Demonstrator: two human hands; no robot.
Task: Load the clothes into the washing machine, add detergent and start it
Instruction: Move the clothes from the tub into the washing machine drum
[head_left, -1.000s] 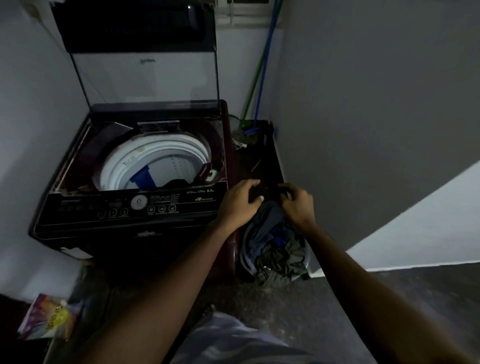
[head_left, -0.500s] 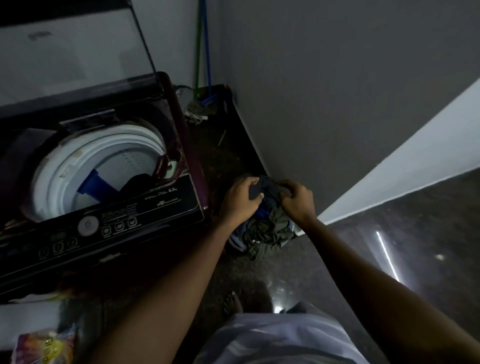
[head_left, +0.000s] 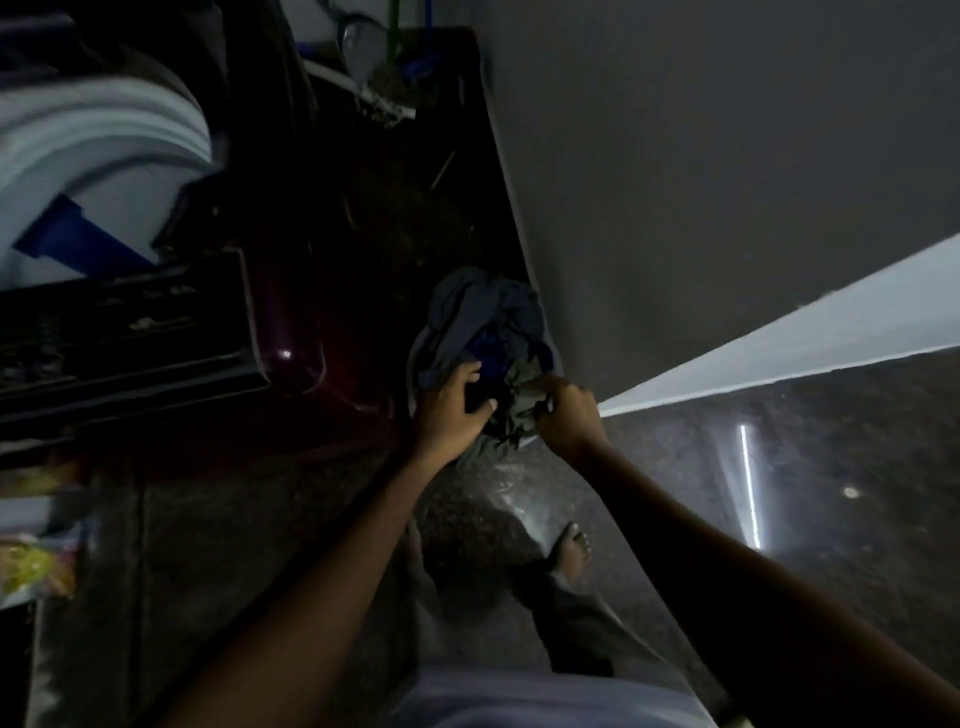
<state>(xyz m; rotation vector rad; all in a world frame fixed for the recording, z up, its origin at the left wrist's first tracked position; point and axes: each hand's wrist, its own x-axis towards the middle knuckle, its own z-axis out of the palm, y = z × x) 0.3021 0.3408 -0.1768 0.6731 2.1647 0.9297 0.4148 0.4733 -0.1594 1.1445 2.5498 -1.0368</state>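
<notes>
Loading step: both hands, left hand (head_left: 451, 410) and right hand (head_left: 568, 415), grip crumpled dark blue-grey clothes pile (head_left: 483, 317) on floor; next likely lift into white-rimmed washing machine drum (head_left: 98, 150).

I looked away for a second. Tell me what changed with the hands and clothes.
Both hands dropped lower into the clothes pile. The left hand now grips dark cloth; the right hand pinches the olive garment. The pile remains on the floor beside the washing machine.

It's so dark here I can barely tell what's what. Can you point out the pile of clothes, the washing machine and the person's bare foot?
pile of clothes (head_left: 480, 312), head view, on the blue cloth on top.
washing machine (head_left: 130, 332), head view, on its dark control panel.
bare foot (head_left: 571, 551), head view, on the toes' upper side.
</notes>
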